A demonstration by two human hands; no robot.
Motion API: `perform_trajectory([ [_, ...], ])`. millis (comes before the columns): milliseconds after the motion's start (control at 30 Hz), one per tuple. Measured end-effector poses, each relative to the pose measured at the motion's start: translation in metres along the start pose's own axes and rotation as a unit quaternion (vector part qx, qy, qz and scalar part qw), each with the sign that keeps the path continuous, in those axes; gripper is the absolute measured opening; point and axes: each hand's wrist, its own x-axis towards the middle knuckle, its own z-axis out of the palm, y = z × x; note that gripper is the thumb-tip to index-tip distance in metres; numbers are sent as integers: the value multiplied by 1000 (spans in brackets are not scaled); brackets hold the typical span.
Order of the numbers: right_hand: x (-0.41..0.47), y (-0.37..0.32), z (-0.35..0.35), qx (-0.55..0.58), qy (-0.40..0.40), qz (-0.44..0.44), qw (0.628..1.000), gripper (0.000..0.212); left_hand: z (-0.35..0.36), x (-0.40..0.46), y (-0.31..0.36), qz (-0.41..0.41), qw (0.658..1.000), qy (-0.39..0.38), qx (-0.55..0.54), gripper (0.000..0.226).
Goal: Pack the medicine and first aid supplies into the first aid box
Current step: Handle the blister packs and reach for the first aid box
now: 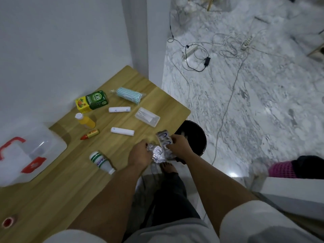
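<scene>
At the wooden table's (73, 174) near edge, my left hand (140, 154) and right hand (178, 143) each pinched silvery blister packs (160, 148), fingers closed on the foil. The first aid box (29, 153) sat closed at the table's far left end, well apart from them.

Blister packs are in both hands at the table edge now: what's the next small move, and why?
Probably carry the blister packs, gripped by the left hand and right hand, leftward to the first aid box. They are already gathered, they hang near the bin, and the other supplies lie unpacked on the table.
</scene>
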Motion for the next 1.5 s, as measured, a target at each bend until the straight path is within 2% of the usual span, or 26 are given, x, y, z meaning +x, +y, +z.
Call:
perform_trajectory([
  [167, -23, 54, -29, 87, 70, 104, 988, 41, 32, 5, 48, 76, 995, -36, 51, 21],
  [300, -17, 97, -45, 87, 132, 178, 971, 39, 74, 25, 78, 76, 990, -82, 84, 18],
  [400, -1, 114, -59, 108, 133, 219, 961, 34, 104, 44, 99, 70, 988, -97, 98, 20],
  [500, 24, 126, -78, 129, 142, 220, 957, 32, 126, 69, 122, 61, 989, -91, 96, 22],
  [633, 51, 142, -102, 89, 135, 230, 960, 38, 144, 96, 150, 52, 989, -104, 96, 51],
  [667, 52, 141, -108, 80, 127, 233, 961, 31, 146, 100, 156, 58, 987, -109, 102, 56],
  [700, 52, 140, -114, 70, 115, 236, 962, 16, 145, 101, 162, 67, 985, -115, 106, 58],
  [733, 51, 137, -118, 56, 104, 229, 966, 14, 143, 101, 168, 77, 984, -120, 108, 59],
  [767, 51, 134, -121, 47, 97, 222, 969, 32, 139, 99, 173, 86, 983, -123, 108, 58],
  [800, 49, 127, -124, 33, 95, 208, 973, 44, 133, 97, 178, 93, 982, -119, 109, 57],
  [867, 43, 104, -127, 0, 93, 171, 981, 53, 113, 88, 186, 99, 985, -97, 106, 52],
  [1000, 30, 33, -120, -56, 81, 66, 993, 53, 42, 67, 184, 103, 990, -40, 86, 49],
  [1100, 16, -41, -99, -101, 67, -30, 992, 61, -35, 46, 158, 97, 992, 31, 75, 49],
  [1333, -16, -225, 4, -174, 24, -248, 953, 56, -214, -29, 20, -33, 973, 222, 47, 42],
  [1500, -50, -314, 95, -157, -37, -347, 924, 50, -274, -90, -104, -140, 938, 317, 28, 48],
])
